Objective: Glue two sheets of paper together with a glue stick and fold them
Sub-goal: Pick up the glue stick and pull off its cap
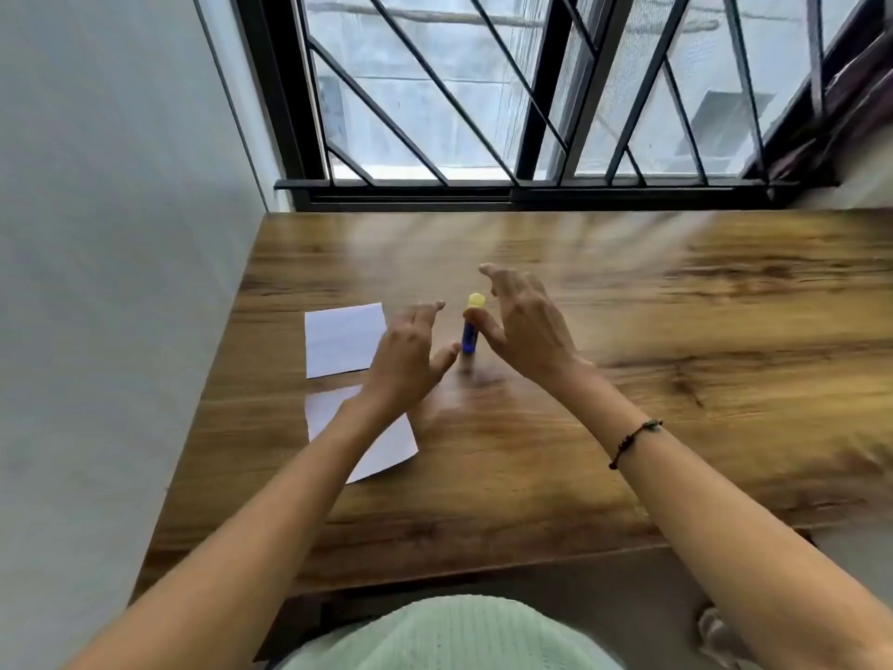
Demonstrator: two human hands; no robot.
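A blue glue stick [470, 337] with a yellow cap stands upright on the wooden table [628, 379]. My right hand [522, 326] is just to its right, fingers spread, thumb beside or touching the tube. My left hand [410, 355] hovers to its left, fingers apart, holding nothing. Two white paper sheets lie at the left: the far sheet [340, 340] is fully visible, the near sheet [386, 447] is partly hidden under my left forearm.
A pale wall [111, 234] borders the table's left edge. A barred window [531, 99] with a dark sill runs along the far edge. My lap in light green fabric [449, 635] is below the near edge.
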